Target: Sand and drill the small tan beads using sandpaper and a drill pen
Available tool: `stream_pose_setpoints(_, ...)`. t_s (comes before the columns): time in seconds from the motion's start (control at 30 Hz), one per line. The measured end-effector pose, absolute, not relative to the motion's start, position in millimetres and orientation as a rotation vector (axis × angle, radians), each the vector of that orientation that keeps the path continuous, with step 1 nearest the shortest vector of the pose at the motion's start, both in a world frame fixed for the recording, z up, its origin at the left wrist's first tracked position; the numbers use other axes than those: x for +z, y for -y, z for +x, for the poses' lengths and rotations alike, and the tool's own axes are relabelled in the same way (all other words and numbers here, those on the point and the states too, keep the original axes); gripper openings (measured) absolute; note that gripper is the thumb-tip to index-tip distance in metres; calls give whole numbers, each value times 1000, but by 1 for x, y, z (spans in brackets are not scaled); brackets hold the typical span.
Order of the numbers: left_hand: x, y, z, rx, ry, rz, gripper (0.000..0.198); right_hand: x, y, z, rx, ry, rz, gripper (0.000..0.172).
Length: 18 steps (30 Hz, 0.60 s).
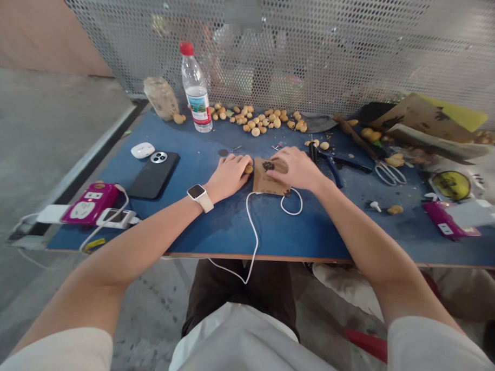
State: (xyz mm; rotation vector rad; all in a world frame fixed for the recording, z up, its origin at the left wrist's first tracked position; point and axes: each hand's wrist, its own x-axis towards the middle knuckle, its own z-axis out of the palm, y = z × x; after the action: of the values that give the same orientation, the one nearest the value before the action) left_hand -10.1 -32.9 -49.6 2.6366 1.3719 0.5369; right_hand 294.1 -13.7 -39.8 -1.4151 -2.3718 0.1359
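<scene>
My left hand [230, 178] rests on the blue tabletop, its fingers curled round a small tan round fruit [249, 168]. Just right of it lies a brown paper piece [263, 182] with black print. My right hand [298, 168] grips that paper at its right side, thumb on top and fingers bent over the upper edge. Parts of the paper are hidden under the fingers. A white cable [255, 228] runs beneath the paper's lower edge, forms a loop and hangs over the table's front edge.
Several tan fruits [255, 131] lie along the back, beside a water bottle [198, 100]. At left are a phone [154, 175], a white mouse [143, 150] and a purple power strip [91, 203]. Pliers [334, 169], scissors [389, 172] and a knife [320, 123] lie right.
</scene>
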Motion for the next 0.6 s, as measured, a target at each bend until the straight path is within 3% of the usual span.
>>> stream_pose_setpoints(0.1,-49,32,-10,535,-1373,2619,23,-34,-2,326,-66,2089,-1712,32)
stream_pose_setpoints(0.23,-48,31,-11,529,-1368,2603,21,-30,-14,352,-58,1830,-2230,59)
stream_pose_setpoints(0.33,-49,31,-11,531,-1361,2606,22,-30,-16,350,-7,1815,-2290,69)
stream_pose_setpoints(0.6,-45,33,-9,485,-1381,2593,28,-35,-16,341,-13,1898,-2111,51)
